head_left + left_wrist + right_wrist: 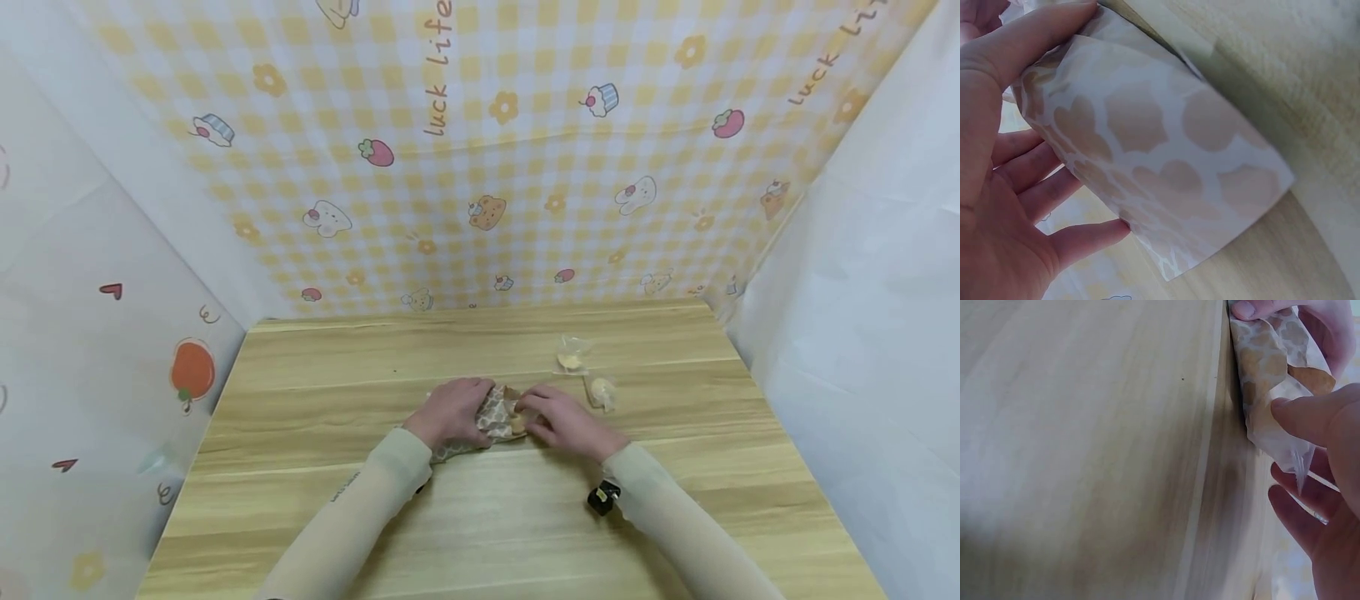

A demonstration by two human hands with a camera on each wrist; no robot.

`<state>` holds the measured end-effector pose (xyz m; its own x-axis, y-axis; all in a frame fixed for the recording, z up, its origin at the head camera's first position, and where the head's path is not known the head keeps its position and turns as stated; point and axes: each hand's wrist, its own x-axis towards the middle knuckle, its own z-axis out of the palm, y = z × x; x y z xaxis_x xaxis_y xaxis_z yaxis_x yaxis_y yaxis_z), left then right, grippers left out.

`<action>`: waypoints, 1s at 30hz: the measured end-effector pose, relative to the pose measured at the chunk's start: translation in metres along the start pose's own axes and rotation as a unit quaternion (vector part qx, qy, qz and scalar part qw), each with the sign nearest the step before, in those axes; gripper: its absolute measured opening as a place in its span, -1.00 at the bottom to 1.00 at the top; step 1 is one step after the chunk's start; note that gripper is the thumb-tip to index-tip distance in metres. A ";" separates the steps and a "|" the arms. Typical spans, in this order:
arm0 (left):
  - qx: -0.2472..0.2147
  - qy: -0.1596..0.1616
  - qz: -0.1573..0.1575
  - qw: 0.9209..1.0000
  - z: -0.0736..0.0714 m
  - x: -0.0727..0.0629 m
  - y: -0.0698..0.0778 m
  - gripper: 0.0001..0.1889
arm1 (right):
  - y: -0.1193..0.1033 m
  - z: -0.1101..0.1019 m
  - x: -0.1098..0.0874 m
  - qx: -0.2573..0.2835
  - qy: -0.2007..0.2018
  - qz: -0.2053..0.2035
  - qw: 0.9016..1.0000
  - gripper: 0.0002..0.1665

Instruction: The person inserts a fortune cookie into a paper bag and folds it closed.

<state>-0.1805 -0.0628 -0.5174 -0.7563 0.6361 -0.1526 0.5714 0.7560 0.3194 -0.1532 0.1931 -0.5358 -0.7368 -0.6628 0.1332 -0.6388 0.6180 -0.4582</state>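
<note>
A paper bag (496, 414) with a brown-and-white blotch pattern lies sideways on the table, its mouth to the right. My left hand (452, 411) grips it from above, thumb on one side and fingers along the other, as the left wrist view shows. At the mouth, my right hand (564, 422) pinches a clear plastic packet (1280, 434) between thumb and fingers. The packet is partly inside the bag, and a pale yellow piece shows in the bag's mouth. How much more the bag holds is hidden.
Two small clear packets, each with a pale yellow piece inside, lie beyond my right hand: a farther packet (571, 360) and a nearer packet (602, 392). The wooden table (495, 533) meets a checked cloth backdrop (465, 250) behind and white side walls.
</note>
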 end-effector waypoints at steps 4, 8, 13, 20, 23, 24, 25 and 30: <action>0.005 0.001 0.003 1.000 -0.001 0.001 0.001 0.02 | 0.001 -0.001 0.005 -0.012 0.006 -0.016 1.000 -0.60; 0.005 0.000 0.005 1.000 -0.001 0.001 0.001 0.01 | 0.002 0.000 0.008 -0.012 0.014 -0.019 1.000 -0.60; 0.006 -0.002 0.007 1.000 0.000 0.001 0.000 0.00 | 0.002 0.004 0.013 0.014 0.019 -0.014 1.000 -0.62; 0.004 0.007 0.017 1.000 0.002 0.001 -0.001 -0.06 | -0.001 0.009 0.018 0.071 0.022 -0.023 0.997 -0.70; 0.004 0.008 0.017 1.000 0.003 0.001 -0.002 -0.06 | -0.001 0.011 0.020 0.082 0.022 -0.025 0.996 -0.76; 0.004 0.009 0.018 1.000 0.003 0.001 -0.002 -0.06 | -0.001 0.012 0.020 0.085 0.021 -0.023 0.996 -0.77; 0.006 0.010 0.018 1.000 0.003 0.001 -0.002 -0.06 | -0.001 0.013 0.021 0.087 0.022 -0.021 0.996 -0.78; 0.009 0.009 0.018 1.000 0.004 0.001 -0.002 -0.04 | 0.000 0.017 0.022 0.096 0.020 -0.005 0.995 -0.83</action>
<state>-0.1809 -0.0632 -0.5217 -0.7403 0.6608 -0.1235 0.6045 0.7347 0.3078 -0.1657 0.1709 -0.5477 -0.7417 -0.6486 0.1707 -0.5939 0.5170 -0.6164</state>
